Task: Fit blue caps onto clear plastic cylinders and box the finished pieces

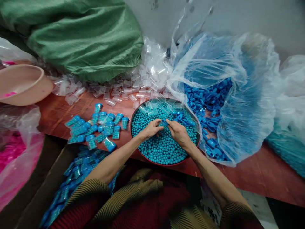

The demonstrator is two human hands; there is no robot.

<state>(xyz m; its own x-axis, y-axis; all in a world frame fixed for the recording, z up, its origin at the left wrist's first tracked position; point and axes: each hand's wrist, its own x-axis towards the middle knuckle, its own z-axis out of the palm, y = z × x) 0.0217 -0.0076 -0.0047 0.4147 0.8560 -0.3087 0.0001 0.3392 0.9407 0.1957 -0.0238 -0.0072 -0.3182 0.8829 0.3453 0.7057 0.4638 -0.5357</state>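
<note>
The left hand (152, 129) and the right hand (178, 133) are close together over a round tray (164, 164) full of blue-green beads (164, 153). A small blue piece (164, 121) is between the fingertips of both hands, above the beads. The left thumb and first finger are bent, with a little gap between them. The right fingers are curled in close. I cannot tell which hand has hold of the piece. More blue pieces (184, 119) lie in the tray, near the right hand. Little tubs with blue lids (109, 128) sit left of the tray, on the red table (250, 175).
</note>
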